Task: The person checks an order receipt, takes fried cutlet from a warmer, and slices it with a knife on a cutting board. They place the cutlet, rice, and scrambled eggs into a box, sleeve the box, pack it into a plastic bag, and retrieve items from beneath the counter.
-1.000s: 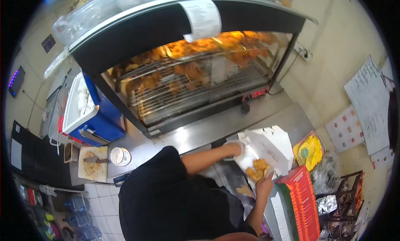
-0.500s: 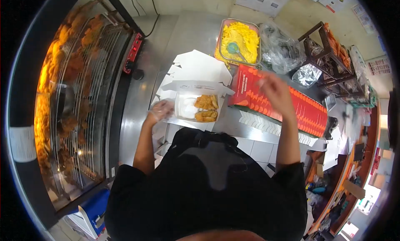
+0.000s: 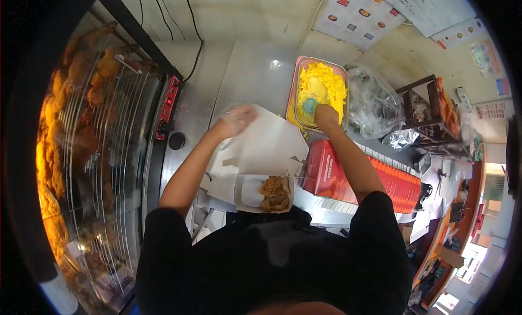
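My right hand [image 3: 326, 117] is closed around the handle of a teal scoop [image 3: 310, 105]. The scoop's head rests in yellow rice that fills a metal tray [image 3: 348, 86]. My left hand [image 3: 239, 121], in a clear plastic glove and slightly blurred, hovers with fingers stretched out over flat white cardboard [image 3: 266, 143]. Close to my body stands an open white box [image 3: 237, 198] with brown fried chicken pieces [image 3: 275, 194] in its right side. Something white, which I cannot make out, fills its left side.
Red folded cartons [image 3: 329, 171] stand in a long row under my right forearm. Clear plastic bags [image 3: 375, 105] and a foil bundle [image 3: 401, 139] lie beyond. At the left is a lit glass cabinet [image 3: 98, 168] of fried chicken; a dark rack [image 3: 429, 105] stands right.
My right hand has gone from above the red cartons to the scoop and gripped it. My left hand has left the box's side and moved forward over the cardboard. The view has tilted up.
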{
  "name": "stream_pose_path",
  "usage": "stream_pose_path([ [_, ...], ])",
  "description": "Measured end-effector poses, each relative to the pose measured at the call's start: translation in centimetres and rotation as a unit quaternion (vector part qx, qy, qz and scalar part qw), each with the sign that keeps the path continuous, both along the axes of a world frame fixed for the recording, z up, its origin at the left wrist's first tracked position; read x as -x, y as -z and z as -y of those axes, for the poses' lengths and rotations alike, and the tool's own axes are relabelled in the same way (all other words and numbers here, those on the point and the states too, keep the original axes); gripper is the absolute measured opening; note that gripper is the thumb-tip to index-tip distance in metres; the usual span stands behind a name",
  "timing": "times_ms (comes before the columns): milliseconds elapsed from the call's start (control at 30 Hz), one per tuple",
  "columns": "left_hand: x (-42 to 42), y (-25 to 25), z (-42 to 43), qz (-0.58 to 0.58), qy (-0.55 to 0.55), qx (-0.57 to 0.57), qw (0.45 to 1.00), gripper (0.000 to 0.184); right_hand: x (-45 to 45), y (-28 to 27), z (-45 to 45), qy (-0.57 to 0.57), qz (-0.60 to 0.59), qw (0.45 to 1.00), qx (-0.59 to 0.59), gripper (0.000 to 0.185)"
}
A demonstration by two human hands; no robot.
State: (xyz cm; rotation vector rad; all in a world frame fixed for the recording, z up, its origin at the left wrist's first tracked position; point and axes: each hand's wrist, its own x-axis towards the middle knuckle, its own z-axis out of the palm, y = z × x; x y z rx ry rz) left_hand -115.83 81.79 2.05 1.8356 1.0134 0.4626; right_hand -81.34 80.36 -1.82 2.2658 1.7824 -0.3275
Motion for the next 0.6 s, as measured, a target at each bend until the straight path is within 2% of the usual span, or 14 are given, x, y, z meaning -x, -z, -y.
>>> stream_pose_path([
  [67, -4.2, 1.7, -1.8, -0.029, 0.096, -0.034, 0.994, 0.036, 0.6, -2.5, 0.8, -0.045, -0.006, 0.999, -0.007, 0.02],
  [133, -8.5, 2.1, -2.9, -0.109, 0.118, 0.043, 0.986, 0.048, 0.4, -3.7, 1.3, -0.076, -0.016, 0.997, -0.027, 0.02],
  [200, -12.0, 3.7, -3.1, -0.16, 0.08, 0.064, 0.982, 0.051, -0.2, -4.9, 1.3, -0.096, -0.029, 0.993, -0.059, 0.02],
  [233, -13.3, 4.6, -3.3, -0.187, 0.059, 0.073, 0.978, 0.053, -0.3, -5.8, 0.5, -0.098, 0.016, 0.993, -0.065, 0.019],
  [300, -14.5, 3.8, -3.1, -0.168, 0.038, 0.052, 0.984, 0.048, 0.5, -8.1, -1.2, -0.106, 0.1, 0.986, -0.077, 0.018],
  [400, -16.0, 4.9, -2.3, -0.165, -0.002, 0.076, 0.983, 0.043, -0.8, -5.8, -4.9, -0.145, 0.125, 0.97, -0.152, 0.018],
  [533, -16.4, 3.9, -3.3, -0.19, -0.001, 0.098, 0.977, 0.038, 0.3, -0.7, -3.2, -0.241, 0.092, 0.966, -0.018, 0.02],
  [600, -16.5, 5.1, -2.6, -0.186, 0.001, 0.087, 0.979, 0.036, 0.1, -2.1, -2.0, -0.262, 0.079, 0.962, -0.006, 0.02],
])
